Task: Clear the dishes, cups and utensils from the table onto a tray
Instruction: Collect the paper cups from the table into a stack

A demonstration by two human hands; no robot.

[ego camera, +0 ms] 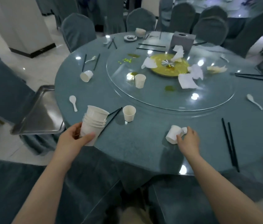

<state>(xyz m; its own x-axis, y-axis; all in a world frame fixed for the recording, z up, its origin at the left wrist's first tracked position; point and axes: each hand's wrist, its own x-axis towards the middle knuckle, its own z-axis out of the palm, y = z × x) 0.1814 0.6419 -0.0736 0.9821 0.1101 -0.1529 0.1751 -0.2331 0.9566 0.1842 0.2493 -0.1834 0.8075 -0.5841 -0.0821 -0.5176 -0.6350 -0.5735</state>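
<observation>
Nearest, the left hand grips a nested stack of white paper cups over the edge of the round grey-blue tabletop, while the right hand has its fingers curled on a tipped-over white paper cup. The bare steel tray waits at left, nothing on it yet. Farther off remain an upright white cup, black chopsticks, white plastic spoons, crumpled paper napkins and a soiled yellow platter on the glass turntable. Clearing looks barely started.

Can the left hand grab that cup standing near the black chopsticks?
Probably not yet: the left hand already grips a stack of cups. The standing cup sits close with nothing blocking it.
</observation>
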